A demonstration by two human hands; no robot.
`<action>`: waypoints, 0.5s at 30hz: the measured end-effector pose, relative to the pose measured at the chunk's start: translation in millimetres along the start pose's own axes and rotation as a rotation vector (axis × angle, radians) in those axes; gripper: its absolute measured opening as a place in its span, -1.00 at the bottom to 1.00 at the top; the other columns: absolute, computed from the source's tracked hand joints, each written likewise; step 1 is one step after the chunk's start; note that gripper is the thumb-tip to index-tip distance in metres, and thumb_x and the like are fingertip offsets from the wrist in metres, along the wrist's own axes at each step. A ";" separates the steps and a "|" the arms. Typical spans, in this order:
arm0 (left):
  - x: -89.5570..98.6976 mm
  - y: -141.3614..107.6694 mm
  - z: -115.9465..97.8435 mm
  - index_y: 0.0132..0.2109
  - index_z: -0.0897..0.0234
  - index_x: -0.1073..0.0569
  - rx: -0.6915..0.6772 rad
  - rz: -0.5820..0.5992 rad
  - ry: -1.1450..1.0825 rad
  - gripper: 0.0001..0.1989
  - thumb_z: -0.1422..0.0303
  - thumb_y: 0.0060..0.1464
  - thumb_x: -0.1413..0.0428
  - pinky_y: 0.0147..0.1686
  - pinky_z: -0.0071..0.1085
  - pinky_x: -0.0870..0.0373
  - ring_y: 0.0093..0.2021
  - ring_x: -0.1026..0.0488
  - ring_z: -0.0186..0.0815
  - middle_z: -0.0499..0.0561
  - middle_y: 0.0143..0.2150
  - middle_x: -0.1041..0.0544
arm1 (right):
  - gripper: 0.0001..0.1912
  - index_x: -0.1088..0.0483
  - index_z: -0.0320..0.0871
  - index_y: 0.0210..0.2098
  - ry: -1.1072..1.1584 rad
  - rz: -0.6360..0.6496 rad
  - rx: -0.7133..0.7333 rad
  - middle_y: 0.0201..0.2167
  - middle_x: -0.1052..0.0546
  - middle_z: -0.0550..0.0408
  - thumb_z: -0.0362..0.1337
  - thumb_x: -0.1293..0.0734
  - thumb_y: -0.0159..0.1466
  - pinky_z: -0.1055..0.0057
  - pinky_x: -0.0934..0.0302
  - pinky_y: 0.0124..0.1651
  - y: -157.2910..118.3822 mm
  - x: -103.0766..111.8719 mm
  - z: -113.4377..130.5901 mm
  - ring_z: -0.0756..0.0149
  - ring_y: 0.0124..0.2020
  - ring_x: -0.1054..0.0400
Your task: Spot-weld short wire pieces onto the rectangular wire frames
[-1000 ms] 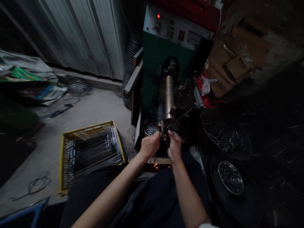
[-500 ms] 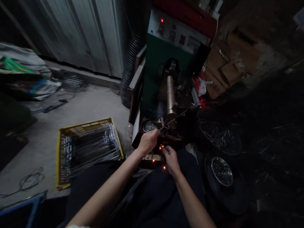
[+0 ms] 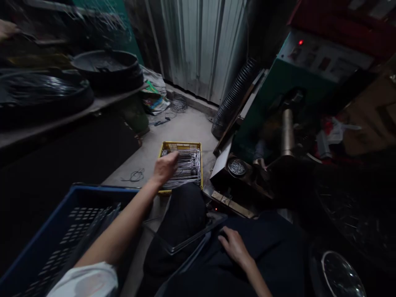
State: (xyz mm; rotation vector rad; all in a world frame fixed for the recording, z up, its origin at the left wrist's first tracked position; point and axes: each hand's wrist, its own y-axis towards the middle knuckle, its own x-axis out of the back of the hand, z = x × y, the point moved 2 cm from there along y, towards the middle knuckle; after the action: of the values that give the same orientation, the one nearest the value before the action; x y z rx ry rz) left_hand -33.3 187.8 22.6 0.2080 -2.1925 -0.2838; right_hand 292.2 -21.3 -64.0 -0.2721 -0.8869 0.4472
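at one o'clock from the lap, the right hand [image 3: 235, 245] lies relaxed on dark trousers [image 3: 262, 247], loosely spread, nothing seen in it; just beside it, bent wires [image 3: 198, 236] cross the lap, so it should keep clear of snagging them. between eleven and twelve, the left hand [image 3: 166, 169] is over the yellow crate's [image 3: 201, 167] near-left part, fingers drawn in narrow; whether they grip a wire i cannot tell. the wire pieces [image 3: 187, 168] there lie mostly parallel: best handled singly, lengthwise, without hooking neighbours. farther off, at one, the green machine [image 3: 262, 99] shows a red light [image 3: 301, 42].
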 end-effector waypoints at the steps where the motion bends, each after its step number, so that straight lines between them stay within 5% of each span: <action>1: 6.1 1.2 24.4 -0.20 0.33 -0.45 0.116 -0.095 -0.030 -0.83 0.32 0.28 -0.04 -0.21 -0.22 -0.42 -0.30 -0.46 -0.25 -0.03 -0.34 -0.47 | -0.82 -0.46 -0.09 -0.21 -0.027 0.005 -0.011 -0.21 -0.58 0.01 -0.29 -0.22 0.30 0.40 -0.23 -0.07 1.3 -2.2 -1.6 0.15 -0.11 -0.48; 4: 0.3 -1.1 89.8 -0.16 0.33 -0.44 0.423 -0.302 -0.180 -0.73 0.24 0.34 0.05 -0.34 -0.31 -0.43 -0.44 -0.45 -0.32 -0.08 -0.44 -0.44 | -0.81 -0.46 -0.06 -0.17 -0.114 0.057 -0.060 -0.16 -0.58 0.01 -0.30 -0.23 0.29 0.40 -0.21 -0.06 2.2 -12.2 -7.1 0.13 -0.06 -0.46; 8: -44.7 -8.1 148.4 -0.04 0.35 -0.40 0.733 -0.445 -0.412 -0.67 0.17 0.36 0.08 -0.50 -0.41 -0.43 -0.54 -0.41 -0.39 -0.07 -0.41 -0.46 | -0.79 -0.47 -0.08 -0.16 -0.141 0.113 -0.096 -0.13 -0.57 0.01 -0.30 -0.22 0.30 0.42 -0.19 -0.02 2.8 -18.0 -14.1 0.16 -0.03 -0.45; 11: -85.4 -11.0 170.9 0.00 0.35 -0.40 0.890 -0.471 -0.533 -0.68 0.18 0.32 0.00 -0.47 -0.40 -0.47 -0.48 -0.44 -0.38 -0.02 -0.31 -0.49 | -0.79 -0.47 -0.08 -0.14 -0.113 0.134 -0.120 -0.13 -0.57 0.01 -0.29 -0.23 0.30 0.43 -0.19 -0.01 5.1 -17.8 -19.4 0.17 -0.03 -0.45; 15: -125.9 -21.0 181.6 -0.01 0.35 -0.43 1.032 -0.366 -0.644 -0.72 0.23 0.28 -0.08 -0.39 -0.35 -0.51 -0.37 -0.49 -0.33 0.03 -0.22 -0.51 | -0.78 -0.47 -0.06 -0.12 -0.101 0.144 -0.160 -0.11 -0.57 0.01 -0.28 -0.24 0.29 0.41 -0.19 0.01 8.8 -17.8 -22.6 0.15 -0.02 -0.44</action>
State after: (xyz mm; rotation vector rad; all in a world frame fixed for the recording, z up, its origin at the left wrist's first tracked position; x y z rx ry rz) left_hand -104.2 222.3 -184.9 1.2273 -2.7301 0.7181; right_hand 298.1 -23.2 -93.5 -0.4651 -1.0071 0.5272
